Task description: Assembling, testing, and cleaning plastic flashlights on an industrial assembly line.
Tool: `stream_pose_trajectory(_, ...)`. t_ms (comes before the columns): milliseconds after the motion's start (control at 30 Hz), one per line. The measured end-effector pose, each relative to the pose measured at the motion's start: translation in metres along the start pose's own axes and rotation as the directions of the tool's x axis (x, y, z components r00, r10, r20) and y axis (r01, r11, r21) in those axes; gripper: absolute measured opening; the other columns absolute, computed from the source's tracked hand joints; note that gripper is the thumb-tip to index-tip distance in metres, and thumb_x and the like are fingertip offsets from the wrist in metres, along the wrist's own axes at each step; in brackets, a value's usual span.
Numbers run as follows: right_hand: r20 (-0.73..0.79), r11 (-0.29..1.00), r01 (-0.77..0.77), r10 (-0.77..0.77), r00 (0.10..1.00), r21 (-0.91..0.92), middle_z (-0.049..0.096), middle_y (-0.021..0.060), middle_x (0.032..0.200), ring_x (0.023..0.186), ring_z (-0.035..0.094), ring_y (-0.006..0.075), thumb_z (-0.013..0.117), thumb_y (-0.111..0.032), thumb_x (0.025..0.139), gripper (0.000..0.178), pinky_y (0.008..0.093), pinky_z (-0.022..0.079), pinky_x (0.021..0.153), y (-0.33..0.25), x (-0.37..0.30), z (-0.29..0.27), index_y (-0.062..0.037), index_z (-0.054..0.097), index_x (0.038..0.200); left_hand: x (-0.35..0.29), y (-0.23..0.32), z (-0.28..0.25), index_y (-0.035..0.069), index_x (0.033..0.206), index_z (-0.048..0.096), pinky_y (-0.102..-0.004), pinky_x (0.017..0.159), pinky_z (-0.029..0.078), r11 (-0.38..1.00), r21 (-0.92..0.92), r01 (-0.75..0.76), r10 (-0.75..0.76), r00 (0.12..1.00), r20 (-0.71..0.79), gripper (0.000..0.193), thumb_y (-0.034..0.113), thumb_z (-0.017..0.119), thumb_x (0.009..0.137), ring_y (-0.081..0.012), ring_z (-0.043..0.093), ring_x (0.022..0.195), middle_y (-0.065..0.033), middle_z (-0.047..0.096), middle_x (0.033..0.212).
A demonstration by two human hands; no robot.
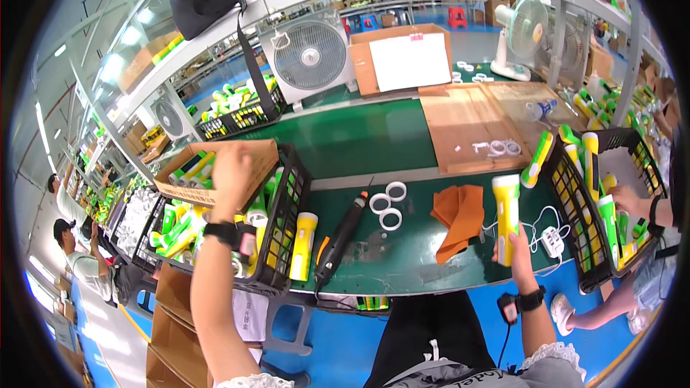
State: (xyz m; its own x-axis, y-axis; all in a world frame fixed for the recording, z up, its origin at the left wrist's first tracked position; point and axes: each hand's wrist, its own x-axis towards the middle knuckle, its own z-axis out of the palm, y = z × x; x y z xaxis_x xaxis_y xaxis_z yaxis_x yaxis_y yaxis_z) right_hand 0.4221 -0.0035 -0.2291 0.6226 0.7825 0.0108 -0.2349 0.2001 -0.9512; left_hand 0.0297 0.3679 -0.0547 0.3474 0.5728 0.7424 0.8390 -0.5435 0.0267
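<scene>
My right hand (519, 253) is closed around the lower body of a yellow flashlight (507, 208) with a white head, held upright over the green bench. My left hand (233, 171) reaches over a shallow cardboard box (188, 192) with flashlights in it; its fingers are blurred, so any grip cannot be made out. That box rests on a black plastic crate (293, 194) full of yellow, green and white flashlights. Beside the crate lies another yellow flashlight (302, 247). A black corded electric screwdriver (341, 238) and several white rings (390, 220) lie between my hands.
Orange cloth (458, 221) and a white power strip (553, 241) with cords lie near my right hand. A second black crate (581, 244) of flashlights stands at the right, where another person's hand (628, 201) reaches in. Behind are a wooden board (460, 126) and a fan (527, 25).
</scene>
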Motion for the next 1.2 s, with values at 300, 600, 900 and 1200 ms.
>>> stream_pose_trajectory(300, 0.36, 0.838, -0.37, 0.227, 0.905, 0.402, 0.055, 0.0106, 0.089, 0.068, 0.054, 0.0208, 0.025, -0.034, 0.086, 0.046, 0.0327, 0.045, 0.065, -0.025, -0.033, 0.011, -0.0007, 0.046, 0.11, -0.002, -0.197, 0.05, 0.003, 0.108, 0.056, -0.0388, 0.087, 0.045, 0.89, 0.453, -0.045, -0.154, 0.907, 0.392, 0.049, 0.03, 0.064, 0.068, -0.032, 0.052, 0.107, -0.0194, 0.055, 0.112)
stream_pose_trajectory(600, 0.316, 0.871, -0.199, 0.054, 0.947, 0.449, 0.05, 0.01, 0.101, 0.074, 0.056, 0.0201, 0.032, -0.026, 0.093, 0.046, 0.0329, 0.047, 0.072, -0.06, -0.045, 0.041, -0.0084, 0.022, 0.134, 0.02, -0.174, 0.032, 0.001, 0.113, 0.054, -0.0386, 0.087, 0.046, 0.686, 0.705, 0.178, -0.638, 0.614, 0.465, 0.073, 0.047, 0.071, 0.058, -0.0326, 0.053, 0.107, -0.0195, 0.052, 0.117)
stream_pose_trajectory(900, 0.345, 0.865, -0.059, -0.135, 0.929, 0.497, 0.05, 0.0144, 0.107, 0.086, 0.058, 0.0245, 0.05, -0.03, 0.087, 0.059, 0.0371, 0.046, 0.08, -0.059, -0.038, 0.041, -0.0099, 0.017, 0.132, 0.021, -0.09, 0.004, 0.0, 0.094, 0.063, -0.0428, 0.081, 0.048, 0.754, 0.582, 0.304, -0.563, 0.756, 0.334, 0.051, 0.031, 0.073, 0.056, -0.0365, 0.058, 0.096, -0.0218, 0.061, 0.099)
stream_pose_trajectory(1200, 0.316, 0.753, -0.088, -0.164, 0.934, 0.652, 0.047, 0.0123, 0.1, 0.079, 0.054, 0.0214, 0.059, -0.027, 0.081, 0.072, 0.0334, 0.046, 0.072, -0.059, -0.047, 0.05, -0.0144, 0.013, 0.135, 0.052, -0.106, -0.037, 0.002, 0.126, 0.04, -0.0352, 0.091, 0.038, 0.951, 0.041, 0.306, -0.303, 0.951, -0.063, 0.069, 0.028, 0.07, 0.068, -0.0321, 0.05, 0.11, -0.0206, 0.05, 0.121)
